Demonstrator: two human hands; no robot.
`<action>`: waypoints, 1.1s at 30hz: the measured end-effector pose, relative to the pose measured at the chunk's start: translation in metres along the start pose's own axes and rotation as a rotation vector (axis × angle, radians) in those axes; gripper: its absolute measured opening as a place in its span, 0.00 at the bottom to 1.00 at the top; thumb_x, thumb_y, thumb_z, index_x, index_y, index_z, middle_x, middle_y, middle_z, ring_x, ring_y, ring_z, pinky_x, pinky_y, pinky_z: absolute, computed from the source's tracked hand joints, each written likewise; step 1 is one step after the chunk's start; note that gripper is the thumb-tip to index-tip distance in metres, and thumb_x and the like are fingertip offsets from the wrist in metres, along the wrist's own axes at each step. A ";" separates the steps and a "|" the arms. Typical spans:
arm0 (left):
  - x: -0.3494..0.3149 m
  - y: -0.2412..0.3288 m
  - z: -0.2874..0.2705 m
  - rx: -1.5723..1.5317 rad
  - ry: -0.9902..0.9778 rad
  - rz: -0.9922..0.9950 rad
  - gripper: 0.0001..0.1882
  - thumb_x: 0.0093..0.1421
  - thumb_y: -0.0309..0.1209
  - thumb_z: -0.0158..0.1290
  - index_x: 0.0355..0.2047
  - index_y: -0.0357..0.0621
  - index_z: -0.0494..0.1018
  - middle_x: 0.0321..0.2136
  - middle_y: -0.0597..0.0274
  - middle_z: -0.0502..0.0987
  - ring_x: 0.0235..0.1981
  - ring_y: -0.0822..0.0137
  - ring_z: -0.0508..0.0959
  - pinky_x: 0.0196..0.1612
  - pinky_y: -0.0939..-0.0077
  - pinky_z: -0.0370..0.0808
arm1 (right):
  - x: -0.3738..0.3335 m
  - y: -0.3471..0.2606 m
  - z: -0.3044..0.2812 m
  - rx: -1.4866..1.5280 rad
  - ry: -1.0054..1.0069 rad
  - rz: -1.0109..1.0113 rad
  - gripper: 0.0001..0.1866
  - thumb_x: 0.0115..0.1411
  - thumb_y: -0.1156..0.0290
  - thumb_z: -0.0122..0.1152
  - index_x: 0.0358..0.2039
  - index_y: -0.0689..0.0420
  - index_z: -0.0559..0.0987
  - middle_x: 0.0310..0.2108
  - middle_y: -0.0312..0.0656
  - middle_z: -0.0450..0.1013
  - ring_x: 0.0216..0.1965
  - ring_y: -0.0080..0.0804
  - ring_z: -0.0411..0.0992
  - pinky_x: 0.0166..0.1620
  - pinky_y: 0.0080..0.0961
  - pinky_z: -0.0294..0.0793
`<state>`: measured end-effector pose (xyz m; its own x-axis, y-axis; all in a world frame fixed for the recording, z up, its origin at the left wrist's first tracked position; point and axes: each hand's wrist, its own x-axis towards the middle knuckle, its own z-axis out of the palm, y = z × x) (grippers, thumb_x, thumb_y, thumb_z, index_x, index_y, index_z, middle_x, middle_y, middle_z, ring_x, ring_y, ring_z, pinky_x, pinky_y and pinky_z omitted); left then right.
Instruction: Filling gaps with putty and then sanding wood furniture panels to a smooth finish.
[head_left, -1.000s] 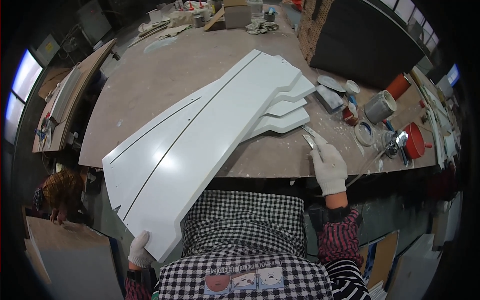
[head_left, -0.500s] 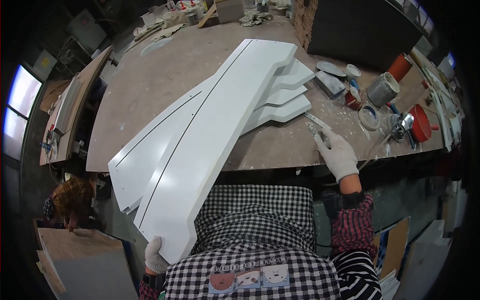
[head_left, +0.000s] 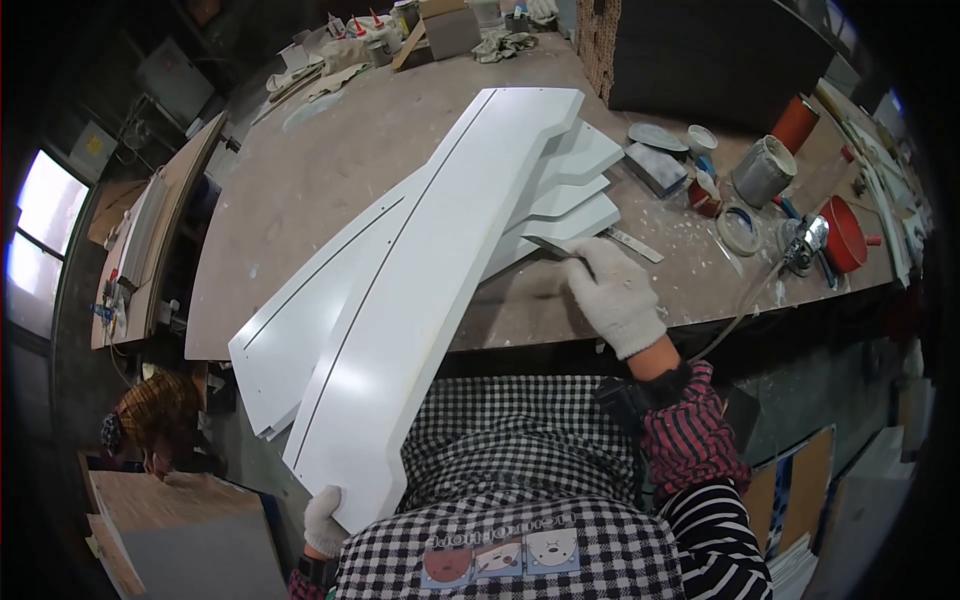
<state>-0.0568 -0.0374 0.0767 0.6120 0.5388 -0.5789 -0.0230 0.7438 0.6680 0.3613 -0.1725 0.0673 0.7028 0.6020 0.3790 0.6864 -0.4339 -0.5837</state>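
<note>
A long white panel (head_left: 400, 310) with a dark groove lies on top of a fanned stack of similar white panels (head_left: 300, 310), its near end jutting over the table edge. My gloved left hand (head_left: 323, 522) grips that near corner, fingers partly hidden beneath it. My gloved right hand (head_left: 615, 295) is closed on a thin, pointed metal blade (head_left: 543, 243), whose tip is near the long right edge of the top panel; whether they touch I cannot tell. Beyond this hand a flat pale strip (head_left: 635, 246) with markings lies on the table.
On the brown table (head_left: 270, 150) at right are a tape roll (head_left: 738, 232), a grey can (head_left: 764, 170), a red cup-shaped container (head_left: 843, 235) and a hose-fed metal tool (head_left: 803, 246). A dark box (head_left: 715, 55) stands behind. Another person (head_left: 155, 415) bends at lower left.
My right hand has moved left and up from the table's front edge toward the panels, carrying the blade. My left hand stays on the panel corner. The whole view has shifted slightly.
</note>
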 end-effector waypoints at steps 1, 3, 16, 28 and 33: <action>-0.001 0.000 0.002 0.021 0.018 -0.035 0.35 0.57 0.42 0.48 0.60 0.34 0.55 0.52 0.45 0.69 0.52 0.53 0.72 0.55 0.58 0.71 | 0.002 -0.007 0.005 0.013 -0.049 0.053 0.12 0.57 0.67 0.53 0.42 0.51 0.75 0.35 0.43 0.74 0.36 0.45 0.73 0.40 0.38 0.73; -0.002 -0.001 0.006 0.005 0.026 -0.024 0.35 0.56 0.41 0.49 0.60 0.34 0.55 0.52 0.45 0.69 0.52 0.52 0.72 0.55 0.58 0.71 | 0.011 -0.011 0.017 0.035 -0.016 0.025 0.13 0.58 0.67 0.51 0.45 0.49 0.74 0.35 0.43 0.74 0.36 0.46 0.73 0.39 0.38 0.73; 0.005 -0.006 -0.016 -0.036 0.005 0.046 0.37 0.54 0.40 0.52 0.60 0.33 0.54 0.53 0.45 0.68 0.52 0.51 0.72 0.55 0.57 0.71 | 0.020 -0.025 0.028 -0.141 -0.097 -0.130 0.26 0.59 0.72 0.48 0.59 0.46 0.64 0.37 0.42 0.73 0.37 0.42 0.73 0.38 0.36 0.74; 0.004 -0.013 -0.011 -0.046 0.058 0.072 0.37 0.53 0.40 0.53 0.60 0.35 0.55 0.52 0.46 0.69 0.51 0.52 0.73 0.54 0.58 0.72 | 0.012 -0.017 0.030 -0.047 -0.070 -0.220 0.24 0.59 0.72 0.49 0.57 0.48 0.66 0.37 0.45 0.75 0.35 0.44 0.75 0.36 0.36 0.75; 0.003 -0.012 -0.007 -0.041 0.047 0.055 0.38 0.52 0.40 0.53 0.60 0.35 0.55 0.52 0.46 0.69 0.51 0.52 0.73 0.54 0.57 0.72 | 0.035 -0.023 0.023 -0.144 -0.172 -0.001 0.23 0.60 0.71 0.46 0.58 0.47 0.65 0.38 0.46 0.75 0.36 0.46 0.74 0.37 0.39 0.74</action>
<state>-0.0599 -0.0418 0.0640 0.5715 0.5964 -0.5637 -0.0884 0.7277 0.6802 0.3659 -0.1266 0.0776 0.6686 0.7025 0.2438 0.7150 -0.5173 -0.4703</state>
